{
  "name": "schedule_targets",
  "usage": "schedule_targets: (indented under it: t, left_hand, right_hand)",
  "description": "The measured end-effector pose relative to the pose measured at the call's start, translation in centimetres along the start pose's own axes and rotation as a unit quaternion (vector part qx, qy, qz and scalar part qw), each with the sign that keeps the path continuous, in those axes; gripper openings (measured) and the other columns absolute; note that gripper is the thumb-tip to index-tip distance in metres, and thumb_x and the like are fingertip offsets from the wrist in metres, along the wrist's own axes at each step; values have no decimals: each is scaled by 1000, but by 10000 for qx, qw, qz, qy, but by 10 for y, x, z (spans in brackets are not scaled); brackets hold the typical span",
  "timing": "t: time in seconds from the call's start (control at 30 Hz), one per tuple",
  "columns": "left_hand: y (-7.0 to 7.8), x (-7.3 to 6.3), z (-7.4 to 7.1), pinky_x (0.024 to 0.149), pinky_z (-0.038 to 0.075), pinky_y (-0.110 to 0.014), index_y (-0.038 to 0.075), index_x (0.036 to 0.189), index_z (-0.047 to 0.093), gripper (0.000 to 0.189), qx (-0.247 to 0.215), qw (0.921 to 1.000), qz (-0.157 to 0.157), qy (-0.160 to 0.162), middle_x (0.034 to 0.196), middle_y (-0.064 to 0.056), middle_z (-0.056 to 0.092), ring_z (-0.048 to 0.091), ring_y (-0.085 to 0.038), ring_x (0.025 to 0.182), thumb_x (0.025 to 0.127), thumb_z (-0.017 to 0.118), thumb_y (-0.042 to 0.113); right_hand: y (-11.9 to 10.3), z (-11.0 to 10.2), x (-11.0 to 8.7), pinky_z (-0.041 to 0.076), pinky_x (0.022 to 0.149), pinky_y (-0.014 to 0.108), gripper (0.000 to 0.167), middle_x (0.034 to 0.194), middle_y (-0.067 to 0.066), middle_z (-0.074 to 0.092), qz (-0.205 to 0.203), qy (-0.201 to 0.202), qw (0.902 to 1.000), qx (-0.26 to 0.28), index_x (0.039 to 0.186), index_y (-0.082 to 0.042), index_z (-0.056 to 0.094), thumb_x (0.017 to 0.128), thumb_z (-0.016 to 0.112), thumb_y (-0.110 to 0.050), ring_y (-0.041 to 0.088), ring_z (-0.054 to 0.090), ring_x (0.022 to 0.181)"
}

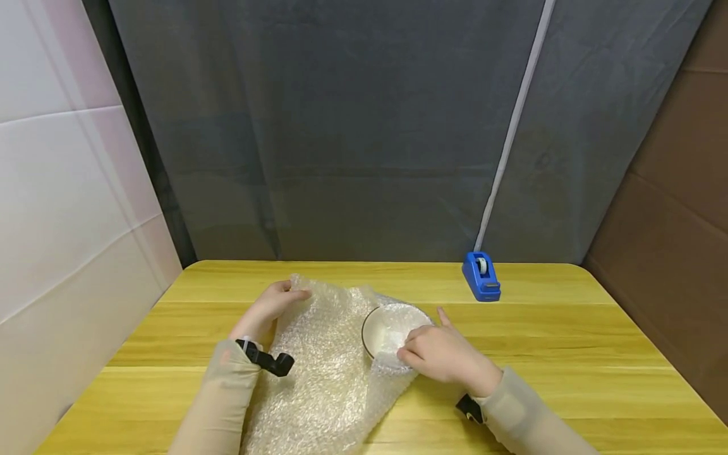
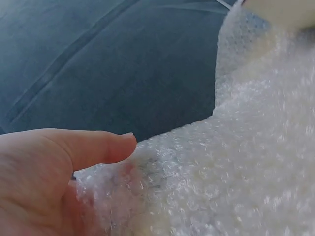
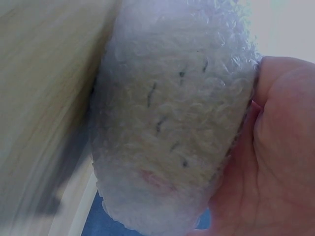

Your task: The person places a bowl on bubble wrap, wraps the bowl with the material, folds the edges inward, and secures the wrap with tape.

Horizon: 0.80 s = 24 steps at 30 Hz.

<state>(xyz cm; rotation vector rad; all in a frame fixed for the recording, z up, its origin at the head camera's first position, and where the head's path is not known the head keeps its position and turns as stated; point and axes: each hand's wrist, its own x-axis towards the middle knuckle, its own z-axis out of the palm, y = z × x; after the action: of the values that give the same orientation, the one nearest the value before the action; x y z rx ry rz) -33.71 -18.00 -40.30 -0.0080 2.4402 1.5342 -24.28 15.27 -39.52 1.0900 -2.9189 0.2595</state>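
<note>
A pale bowl (image 1: 372, 332) with a thin dark rim lies partly wrapped in clear bubble wrap (image 1: 318, 373). In the right wrist view, small dark marks show through the wrap on the bowl (image 3: 167, 115). My right hand (image 1: 440, 351) is at the bowl's mouth, where its curled fingers hold folded wrap against the rim; some fingertips are hidden. At the sheet's far left corner, my left hand (image 1: 275, 303) pinches the edge. The left wrist view shows that thumb on top of the bubble wrap (image 2: 206, 172), with fingers visible beneath through the plastic.
A blue tape dispenser (image 1: 481, 278) holding a white roll stands near the back edge of the wooden table (image 1: 546, 328). Behind the table hangs a dark grey curtain (image 1: 352, 139). A white panel borders the left side and a brown one the right.
</note>
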Motion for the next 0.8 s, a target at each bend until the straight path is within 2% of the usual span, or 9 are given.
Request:
schedule_targets:
  t: [0.1,0.17,0.23,0.37,0.43,0.5,0.63,0.73,0.8]
  left_hand:
    - [4,-2,2,102,37,-48,-14,119,54,45,-215,9996,169,35,124,-22,52,45,-35,117,96,57,25]
    - [8,-4,4,97,37,-45,-6,102,61,32,-383,9989,254,48,104,-12,54,47,-28,105,98,54,25]
    - [12,-6,4,102,34,-49,-4,103,62,34,-470,9983,352,72,105,-10,57,47,-29,110,99,51,28]
    - [24,-12,6,113,19,-56,-9,122,58,45,-738,9941,768,-187,124,-21,59,45,-37,125,101,47,29]
    - [31,-16,8,114,19,-53,-10,127,55,46,-880,9882,1148,-505,127,-23,58,46,-37,127,103,44,27]
    - [37,-20,10,112,27,-46,-10,128,56,46,-993,9828,1373,-736,126,-20,61,52,-32,122,103,44,27]
    - [51,-32,16,87,52,-33,-7,121,62,43,-1360,9757,1373,-1036,104,-12,70,66,-20,93,102,48,29]
    - [61,-41,26,69,55,-29,-6,114,64,41,-1564,9709,1282,-1280,90,-5,70,65,-15,75,101,50,30]
    - [66,-46,35,67,55,-29,-6,115,64,41,-1579,9657,1373,-1537,89,-6,69,65,-14,74,101,49,30]
  right_hand:
    - [0,0,0,14,106,72,37,74,-18,57,4,-13,10000,-13,65,-26,60,100,48,-32,9,61,81]
    - [0,0,0,14,106,72,38,73,-18,56,5,-12,10000,-23,64,-27,58,100,47,-32,9,61,80]
    - [0,0,0,14,106,72,38,72,-18,55,6,-12,10000,-37,63,-27,56,100,47,-32,9,61,80]
    - [0,0,0,14,106,72,39,71,-18,54,1,-3,10000,-70,62,-26,53,100,46,-33,9,60,79]
    - [0,1,0,14,106,72,39,71,-18,54,9,0,10000,-85,62,-26,53,100,47,-33,9,60,79]
    - [0,1,0,15,106,72,39,71,-18,54,18,5,10000,-94,62,-26,53,100,47,-33,9,60,79]
    - [0,1,0,16,105,72,38,72,-17,55,5,26,9999,-135,63,-26,55,100,48,-33,9,60,79]
    - [0,2,0,16,105,72,38,72,-17,55,-8,41,9999,-161,63,-26,56,100,48,-32,9,61,79]
    - [1,3,0,16,105,72,37,72,-17,56,-4,35,9999,-156,64,-26,56,100,48,-32,9,61,79]
